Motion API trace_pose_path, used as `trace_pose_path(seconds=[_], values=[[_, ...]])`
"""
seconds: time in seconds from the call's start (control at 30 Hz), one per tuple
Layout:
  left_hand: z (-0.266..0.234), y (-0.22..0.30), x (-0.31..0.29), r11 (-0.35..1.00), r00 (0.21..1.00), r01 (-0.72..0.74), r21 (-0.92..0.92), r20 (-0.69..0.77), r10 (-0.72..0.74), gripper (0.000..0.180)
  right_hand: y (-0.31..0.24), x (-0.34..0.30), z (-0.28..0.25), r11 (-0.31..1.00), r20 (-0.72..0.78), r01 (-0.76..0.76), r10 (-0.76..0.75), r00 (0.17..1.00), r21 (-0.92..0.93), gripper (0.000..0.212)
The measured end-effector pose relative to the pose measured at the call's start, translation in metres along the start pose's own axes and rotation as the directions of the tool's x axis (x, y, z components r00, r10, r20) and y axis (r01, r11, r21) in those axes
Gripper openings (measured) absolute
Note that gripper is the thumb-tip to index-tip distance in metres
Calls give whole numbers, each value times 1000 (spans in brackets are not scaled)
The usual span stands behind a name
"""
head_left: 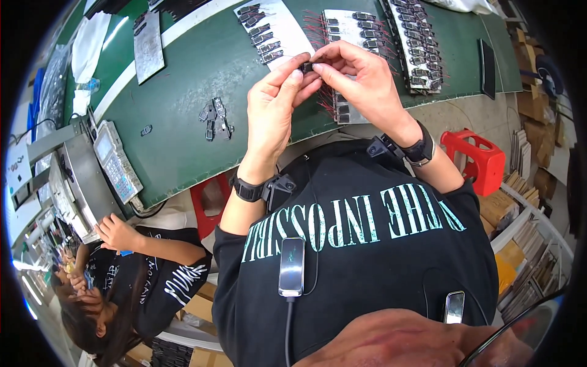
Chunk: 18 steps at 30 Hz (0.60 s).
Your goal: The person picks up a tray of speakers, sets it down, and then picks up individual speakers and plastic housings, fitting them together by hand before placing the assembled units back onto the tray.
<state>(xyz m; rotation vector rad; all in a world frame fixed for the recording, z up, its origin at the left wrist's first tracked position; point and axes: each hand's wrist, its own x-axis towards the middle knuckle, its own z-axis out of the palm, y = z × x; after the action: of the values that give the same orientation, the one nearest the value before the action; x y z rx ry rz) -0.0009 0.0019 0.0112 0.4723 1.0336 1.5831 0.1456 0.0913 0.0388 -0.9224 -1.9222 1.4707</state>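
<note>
A small black part [307, 67] is pinched between the fingertips of both hands above the green table [183, 153]. My left hand [275, 101] has thumb and fingers closed on its left side. From the other side, my right hand [361, 79] grips it with thumb and forefinger. The fingers cover most of the part, so its details are hidden. Just beyond the hands lies a white board [278, 27] with a row of black parts. A second board [351, 21] carries black parts with thin red wires, and my right hand partly covers it.
A third board [416, 46] full of wired parts lies at the right. Loose black parts [215, 119] are heaped left of my hands, with a single piece [146, 130] further left. A keypad device [116, 159], a co-worker [140, 275] and a red stool [474, 159] are around the table.
</note>
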Motion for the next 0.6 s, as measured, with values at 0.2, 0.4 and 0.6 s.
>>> trace_pose_path(seconds=[0.2,0.4,0.6], values=[[-4,-5,-3,1000,1000,15,-4,-6,-15,30,3,0,1,991,34,43,-39,999,-125,18],[1,-2,-4,995,999,-2,104,-32,5,29,11,-1,3,956,9,161,-164,986,-245,17],[3,-4,-4,985,998,-18,170,-53,27,29,10,-1,4,951,-9,165,-173,985,-262,16]])
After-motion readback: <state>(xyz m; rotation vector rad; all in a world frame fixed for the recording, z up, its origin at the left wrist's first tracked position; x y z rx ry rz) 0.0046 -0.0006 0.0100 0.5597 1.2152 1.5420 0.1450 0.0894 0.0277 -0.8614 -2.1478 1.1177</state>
